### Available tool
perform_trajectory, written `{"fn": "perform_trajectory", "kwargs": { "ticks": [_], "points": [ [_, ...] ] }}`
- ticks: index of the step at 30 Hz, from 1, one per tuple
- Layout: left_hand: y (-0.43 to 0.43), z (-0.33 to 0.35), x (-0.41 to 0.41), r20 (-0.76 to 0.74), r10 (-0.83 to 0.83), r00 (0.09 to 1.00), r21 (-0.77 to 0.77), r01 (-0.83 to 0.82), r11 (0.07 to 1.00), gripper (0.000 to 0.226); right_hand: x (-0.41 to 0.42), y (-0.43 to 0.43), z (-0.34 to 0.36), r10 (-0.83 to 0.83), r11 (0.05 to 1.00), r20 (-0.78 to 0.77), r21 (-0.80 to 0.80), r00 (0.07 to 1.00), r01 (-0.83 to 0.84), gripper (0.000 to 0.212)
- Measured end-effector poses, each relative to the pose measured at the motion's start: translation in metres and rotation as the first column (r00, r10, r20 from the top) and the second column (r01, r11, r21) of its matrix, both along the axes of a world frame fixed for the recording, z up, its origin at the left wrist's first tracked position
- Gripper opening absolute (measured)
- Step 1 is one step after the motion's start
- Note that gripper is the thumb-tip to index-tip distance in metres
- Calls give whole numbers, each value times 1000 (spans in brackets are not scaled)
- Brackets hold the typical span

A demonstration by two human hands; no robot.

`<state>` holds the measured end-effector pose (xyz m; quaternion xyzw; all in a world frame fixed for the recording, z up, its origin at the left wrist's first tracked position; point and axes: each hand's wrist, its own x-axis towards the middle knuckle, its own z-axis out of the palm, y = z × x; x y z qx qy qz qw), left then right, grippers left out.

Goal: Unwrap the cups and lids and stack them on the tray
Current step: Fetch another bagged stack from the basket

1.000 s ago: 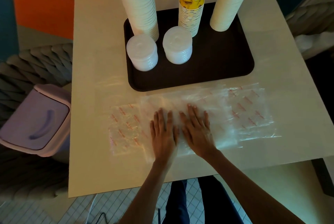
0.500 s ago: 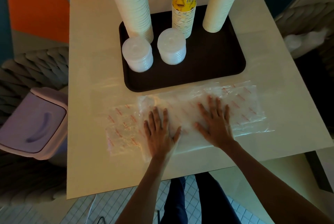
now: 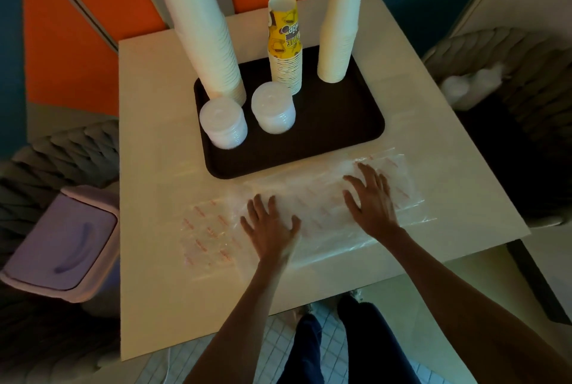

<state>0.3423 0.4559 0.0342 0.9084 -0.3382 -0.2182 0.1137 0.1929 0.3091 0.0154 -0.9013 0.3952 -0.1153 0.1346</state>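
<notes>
- While both hands press flat, the plastic wrap [image 3: 312, 213] lies empty on the table [image 3: 148, 290], just in front of the tray [image 3: 340, 129].
- L hand [image 3: 270, 227]: fingers spread, palm down near the wrap's mid-left; holds nothing.
- R hand [image 3: 371, 201]: fingers spread, palm down toward the wrap's right end; holds nothing.
- Wrap long axis: runs left-right, approx. parallel to the tray's near edge. Left end is nearer the L hand, right end nearer the R hand.
- Tray load: three cup stacks [image 3: 284, 49] at rear, two lid stacks [image 3: 272, 108] at front, all upright, unwrapped.
- Status (judgement): stacking looks done; only the wrap is left to clear.
- Bin [image 3: 62, 244] stands left of the table, so the L hand is nearer for disposal.
</notes>
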Motion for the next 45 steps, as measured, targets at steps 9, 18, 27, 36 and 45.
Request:
{"fn": "perform_trajectory", "kwargs": {
  "ticks": [9,18,27,36,45],
  "points": [
    [-92,68,-33,-42,-319,947,-258,298,919,26,-29,-61,67,-171,985,193,38,966,167,20],
    [-222,93,-110,-34,-421,906,-317,390,865,31,-103,-162,88,-351,936,220,99,910,337,22],
    [-372,91,-191,-66,-413,909,-286,379,880,32,-183,-317,81,-428,897,163,192,889,397,24],
    [-493,38,-219,-247,-399,883,-245,341,907,44,-202,-426,25,-366,815,-28,473,930,335,45],
    [-593,-60,-200,-255,-356,899,-124,335,934,83,-175,-485,-80,-359,726,23,636,933,264,95]
  ]
}}
